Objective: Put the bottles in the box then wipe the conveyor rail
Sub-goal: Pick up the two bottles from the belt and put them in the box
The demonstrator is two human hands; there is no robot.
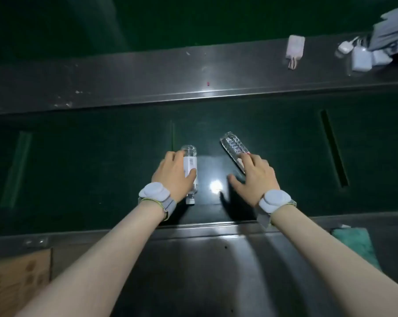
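two bare hands are reaching over a dark green conveyor belt, each meeting a clear plastic bottle lying on its side near the belt's near edge. the left hand is wrapping around the left bottle, fingers curled over its far side and thumb pressing the white barcoded label; this bottle's long axis is running almost straight across the belt, its base pointing at the far rail and its white cap pointing back at the near rail. the right hand is lying spread on the right bottle, fingers loosely open over its near half, thumb splayed out to the left and touching only the belt; whether the fingers are gripping is not clear. this bottle is lying at a slant, its ribbed base pointing toward the far rail and leftward, its cap end hidden under the palm. the two bottles are lying near each other but apart. a cardboard box is sitting at the near left corner, below the near rail. a green cloth is lying on the near rail's right end. white chargers are resting on the far rail's right end.
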